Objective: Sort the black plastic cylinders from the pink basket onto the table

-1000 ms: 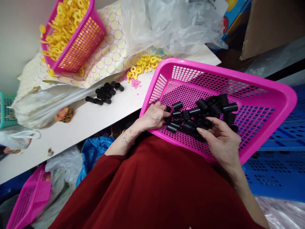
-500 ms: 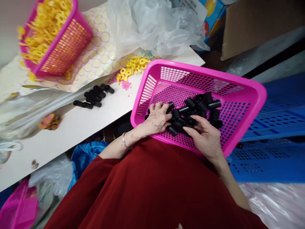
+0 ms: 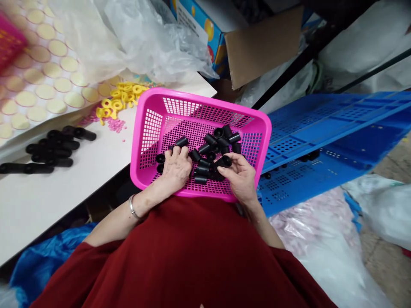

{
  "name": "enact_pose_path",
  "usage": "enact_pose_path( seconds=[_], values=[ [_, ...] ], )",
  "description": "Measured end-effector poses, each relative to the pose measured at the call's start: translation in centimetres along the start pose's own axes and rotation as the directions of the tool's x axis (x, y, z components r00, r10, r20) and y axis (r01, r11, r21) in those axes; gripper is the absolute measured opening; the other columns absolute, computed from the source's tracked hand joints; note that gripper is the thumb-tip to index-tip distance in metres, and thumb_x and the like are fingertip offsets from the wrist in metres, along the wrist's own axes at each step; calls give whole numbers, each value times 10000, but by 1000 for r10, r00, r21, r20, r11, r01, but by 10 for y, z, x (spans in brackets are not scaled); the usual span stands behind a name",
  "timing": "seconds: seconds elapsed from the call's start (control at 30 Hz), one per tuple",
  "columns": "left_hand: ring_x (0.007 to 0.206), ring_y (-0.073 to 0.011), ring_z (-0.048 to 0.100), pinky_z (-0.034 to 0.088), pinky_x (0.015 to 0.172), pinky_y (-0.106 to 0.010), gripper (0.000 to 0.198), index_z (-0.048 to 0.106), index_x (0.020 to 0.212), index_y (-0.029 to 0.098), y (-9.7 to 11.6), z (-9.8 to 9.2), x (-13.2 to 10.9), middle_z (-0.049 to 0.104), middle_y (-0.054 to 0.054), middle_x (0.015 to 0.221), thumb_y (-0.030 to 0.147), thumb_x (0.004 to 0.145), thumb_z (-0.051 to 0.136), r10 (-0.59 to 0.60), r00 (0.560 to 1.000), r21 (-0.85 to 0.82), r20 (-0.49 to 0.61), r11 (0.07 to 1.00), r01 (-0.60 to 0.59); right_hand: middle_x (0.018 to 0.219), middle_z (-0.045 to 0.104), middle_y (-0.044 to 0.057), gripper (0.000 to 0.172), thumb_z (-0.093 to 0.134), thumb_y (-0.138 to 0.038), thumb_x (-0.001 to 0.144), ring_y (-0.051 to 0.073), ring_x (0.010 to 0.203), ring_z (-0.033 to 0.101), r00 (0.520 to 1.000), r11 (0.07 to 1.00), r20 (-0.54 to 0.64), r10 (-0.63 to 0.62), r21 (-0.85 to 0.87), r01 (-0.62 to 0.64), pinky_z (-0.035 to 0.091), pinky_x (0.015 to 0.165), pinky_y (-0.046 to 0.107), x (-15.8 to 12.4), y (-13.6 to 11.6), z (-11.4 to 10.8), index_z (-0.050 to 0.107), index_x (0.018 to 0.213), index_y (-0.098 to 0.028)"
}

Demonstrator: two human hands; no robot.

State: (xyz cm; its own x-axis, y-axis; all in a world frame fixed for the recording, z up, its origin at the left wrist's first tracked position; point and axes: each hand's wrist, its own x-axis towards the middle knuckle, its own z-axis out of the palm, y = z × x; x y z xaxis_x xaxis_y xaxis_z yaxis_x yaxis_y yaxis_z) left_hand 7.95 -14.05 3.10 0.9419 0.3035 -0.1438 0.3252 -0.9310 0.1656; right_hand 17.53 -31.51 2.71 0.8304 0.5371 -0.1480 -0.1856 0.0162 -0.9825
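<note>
A pink plastic basket (image 3: pixel 138 141) rests at my lap with several short black plastic tubes (image 3: pixel 210 140) loose on its mesh floor. My right hand (image 3: pixel 241 177), at the basket's right side, pinches one black tube (image 3: pixel 222 161) between thumb and fingers; its round hollow end shows. Down among the pieces on the left is my left hand (image 3: pixel 176 170), fingers bent and close together, tips hidden. Whatever it grips is out of sight. Two or three tubes lie right beside it, one of them a tube (image 3: pixel 181 141) just above its knuckles.
On the white table (image 3: pixel 105 149) lie a group of black tubes (image 3: pixel 54 147), yellow ring-shaped pieces (image 3: pixel 123 97) and small pink bits (image 3: pixel 115 125). Clear plastic bags (image 3: pixel 154 42) and an open cardboard box (image 3: pixel 263 47) stand behind. Blue perforated crates (image 3: pixel 289 171) border the right side.
The view has swung right, so the basket appears further left. My right hand has lifted a black tube slightly from the pile. My left hand stays low among the tubes.
</note>
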Motion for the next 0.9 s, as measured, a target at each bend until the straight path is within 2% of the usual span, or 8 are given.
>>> enact_pose_path(
  seconds=[0.4,0.5,0.57,0.63,0.7,0.77,0.8,0.9],
  values=[
    [1011,-299,461,382,791,-451,280,665,870,101,8,-14,3,563,-185,1062,5,792,415,16,992,57,124,998,-23,880,705,-20,373,827,-282,632,145,802,682,1000,999,10,30,-12,-30,606,773,330,1,-6,13,649,957,-246],
    [1018,-313,492,406,812,-472,179,658,840,120,-1,-15,1,576,-177,1088,46,744,526,-20,999,-108,42,994,24,878,704,-16,366,817,-306,648,148,801,684,1000,1000,23,14,-14,-13,610,769,334,1,-3,13,644,965,-246],
    [978,-286,523,432,822,-458,94,651,825,138,-9,-18,2,600,-145,1045,128,745,602,-99,994,-396,-42,915,74,889,702,-15,367,809,-319,667,151,810,685,999,1000,42,-9,-18,10,613,766,335,1,-1,12,644,988,-252],
    [892,-226,554,465,803,-401,127,651,847,163,-12,-23,3,620,-88,938,246,753,667,-196,979,-757,-56,647,86,944,696,-6,372,794,-322,694,154,833,687,996,997,66,-53,-44,56,616,764,333,-1,-1,11,649,1032,-260],
    [789,-161,567,483,744,-323,230,661,887,182,-8,-29,4,625,-36,837,324,719,728,-238,971,-974,15,216,67,1032,678,10,374,780,-303,722,158,891,687,990,987,75,-117,-104,125,614,797,332,-4,-3,12,655,1072,-264],
    [721,-116,570,481,686,-264,307,678,919,184,1,-32,6,639,-13,806,326,668,782,-221,969,-982,107,-174,68,1083,663,21,364,765,-272,746,161,943,685,981,968,74,-181,-162,191,607,846,336,-6,-6,15,655,1092,-262],
    [703,-101,574,482,672,-246,326,687,929,177,5,-33,7,649,-11,807,305,651,799,-201,968,-947,151,-312,83,1086,665,23,354,756,-256,758,163,964,686,975,960,72,-210,-172,219,602,871,340,-6,-8,17,649,1096,-261],
    [703,-88,604,505,682,-228,287,711,910,145,14,-30,10,673,-19,823,239,658,810,-131,954,-816,271,-556,155,1080,687,26,336,739,-215,778,174,1008,699,955,948,40,-293,-122,295,592,916,361,-5,-12,24,614,1087,-257]
  ],
)
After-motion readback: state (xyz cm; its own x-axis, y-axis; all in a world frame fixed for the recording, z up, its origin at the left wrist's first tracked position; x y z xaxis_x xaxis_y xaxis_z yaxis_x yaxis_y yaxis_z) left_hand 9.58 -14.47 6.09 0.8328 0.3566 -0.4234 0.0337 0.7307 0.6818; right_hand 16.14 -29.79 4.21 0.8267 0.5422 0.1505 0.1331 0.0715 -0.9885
